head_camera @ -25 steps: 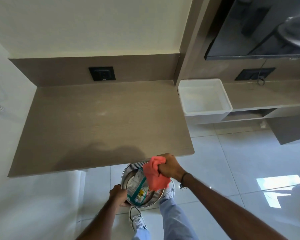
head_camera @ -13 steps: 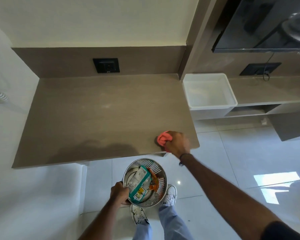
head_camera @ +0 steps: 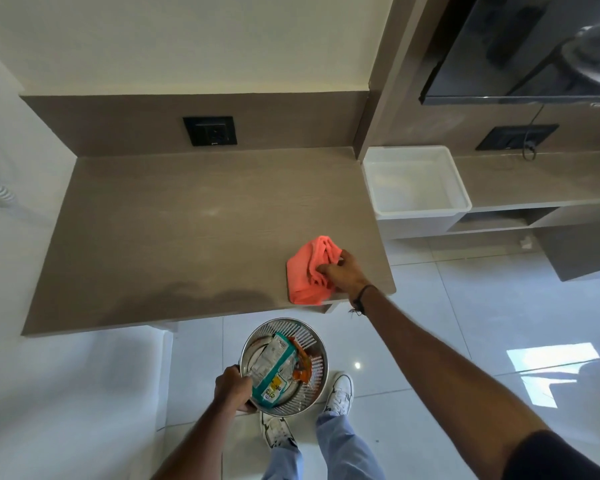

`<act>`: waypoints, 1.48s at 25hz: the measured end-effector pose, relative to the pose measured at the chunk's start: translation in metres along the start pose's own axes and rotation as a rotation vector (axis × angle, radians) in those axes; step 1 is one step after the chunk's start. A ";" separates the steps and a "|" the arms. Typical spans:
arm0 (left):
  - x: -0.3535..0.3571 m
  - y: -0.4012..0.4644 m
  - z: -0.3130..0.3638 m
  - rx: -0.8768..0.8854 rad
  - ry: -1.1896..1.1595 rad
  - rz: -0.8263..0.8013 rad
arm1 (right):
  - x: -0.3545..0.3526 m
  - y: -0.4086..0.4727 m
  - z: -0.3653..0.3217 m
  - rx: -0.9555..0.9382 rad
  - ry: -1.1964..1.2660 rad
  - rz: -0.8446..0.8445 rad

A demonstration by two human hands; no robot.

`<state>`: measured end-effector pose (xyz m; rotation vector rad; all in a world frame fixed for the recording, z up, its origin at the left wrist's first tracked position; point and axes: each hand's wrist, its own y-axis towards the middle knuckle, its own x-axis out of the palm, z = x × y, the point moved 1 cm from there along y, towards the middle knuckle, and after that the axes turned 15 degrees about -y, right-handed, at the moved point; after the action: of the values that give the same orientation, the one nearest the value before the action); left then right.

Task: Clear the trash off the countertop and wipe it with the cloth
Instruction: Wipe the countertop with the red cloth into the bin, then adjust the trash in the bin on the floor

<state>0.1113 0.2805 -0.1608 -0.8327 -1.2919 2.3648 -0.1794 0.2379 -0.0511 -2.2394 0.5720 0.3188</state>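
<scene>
At far left, a white wall borders the brown wood-grain tabletop [head_camera: 174,230], whose surface is bare apart from a dark shadow along its near edge. A black wall socket [head_camera: 210,130] sits in the brown backsplash above it.

Below the near edge, over the white tiled floor, the left hand [head_camera: 232,388] is clenched around the rim of a perforated metal bin [head_camera: 314,355], held above the person's white shoes. Inside the bin lie the trash items: a teal-and-white wrapper [head_camera: 271,370] and, just beside it on the right, a smaller orange wrapper [head_camera: 300,368].

Toward the right near corner of the tabletop, a crumpled coral-pink cloth [head_camera: 307,271] lies on the surface, its near edge reaching the tabletop's front edge. The right hand [head_camera: 343,271] rests on the cloth's right side, fingers curled into its folds and gripping it; a dark band circles the wrist.

Further right, beyond the tabletop's end, a white plastic tub [head_camera: 461,202] stands on a lower shelf. A second black socket [head_camera: 516,136] with a cable and a dark screen [head_camera: 492,64] are mounted on the wall above.
</scene>
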 end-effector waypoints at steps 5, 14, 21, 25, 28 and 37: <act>0.010 0.004 0.003 -0.025 -0.025 0.011 | -0.013 -0.037 0.082 -0.018 -0.210 0.480; 0.070 0.085 -0.023 -0.051 -0.060 0.016 | 0.069 0.016 0.227 0.208 -0.622 -0.186; 0.156 0.211 -0.089 -0.175 -0.048 0.005 | 0.132 0.122 0.342 0.221 -0.693 -0.107; 0.186 0.269 -0.123 -0.272 -0.055 -0.048 | 0.163 0.164 0.394 0.233 -0.780 -0.172; 0.188 0.284 -0.127 -0.268 -0.002 -0.106 | 0.169 0.173 0.408 0.505 -0.410 -0.345; 0.090 0.097 -0.024 0.233 0.134 -0.230 | 0.100 0.031 0.262 0.364 -0.188 -0.273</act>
<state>0.0555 0.2915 -0.2827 -0.7161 -0.9794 2.1845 -0.1198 0.3861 -0.2832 -1.8796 0.1998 0.2580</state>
